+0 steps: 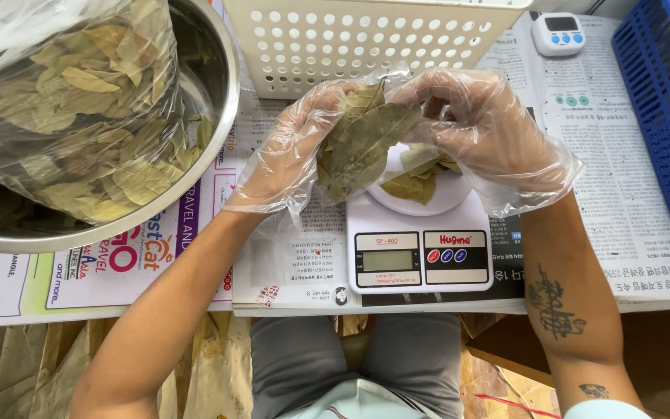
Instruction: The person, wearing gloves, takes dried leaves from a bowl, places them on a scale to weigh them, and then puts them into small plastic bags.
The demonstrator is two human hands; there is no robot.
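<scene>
Gloves of thin clear plastic are covering both hands; the left hand (292,147) is gripping a bunch of dried bay leaves (362,143) above the white kitchen scale (420,252), while the right hand (486,128) is pinching at the bunch's top. The leaves are looking light, stiff and brittle, best taken by the stems. More are lying on the scale's plate (447,198). Far left, a clear bag of leaves (63,101) is sitting in a steel bowl (222,85); printed newspaper (622,209) is covering the bench
</scene>
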